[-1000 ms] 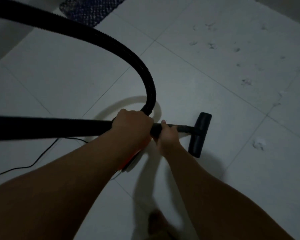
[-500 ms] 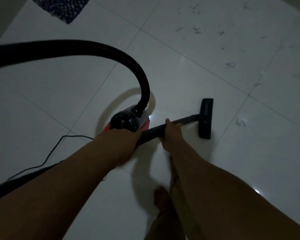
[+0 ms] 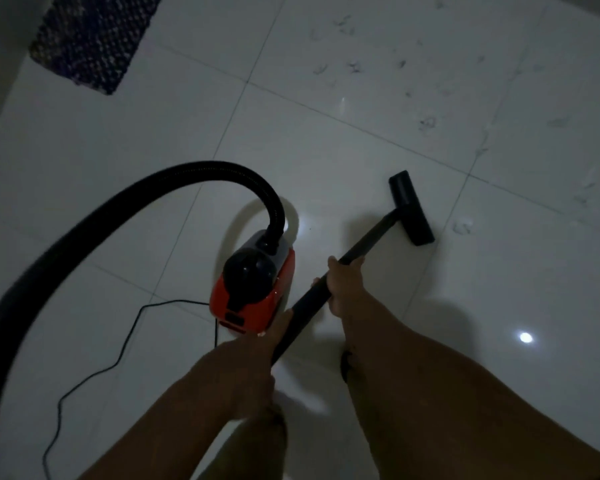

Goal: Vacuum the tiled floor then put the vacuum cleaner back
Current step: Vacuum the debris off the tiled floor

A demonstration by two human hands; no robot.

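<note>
both hands were on the vacuum's rigid wand (image 3: 329,292) mid-frame: right hand (image 3: 343,289) wrapped round it higher up twd the nozzle, left hand (image 3: 246,368) curled round the lower end nr the hose. floor nozzle (image 3: 411,207) sat flat on the white tiles (image 3: 361,140), just beside a fluff clump (image 3: 463,226), w/ more fluff bits upper right. red canister (image 3: 253,289) sat left of the wand, ribbed hose (image 3: 94,216) looping off to the left edge, thin power cord (image 3: 118,355) trailing lower left. dark mat (image 3: 94,39) in the upper left. imo the wand's light & stiff, so a two-hand grip steers fine. hose is floppy, prob tugs the canister. tiles look glossy, nozzle shld glide easy.
</note>
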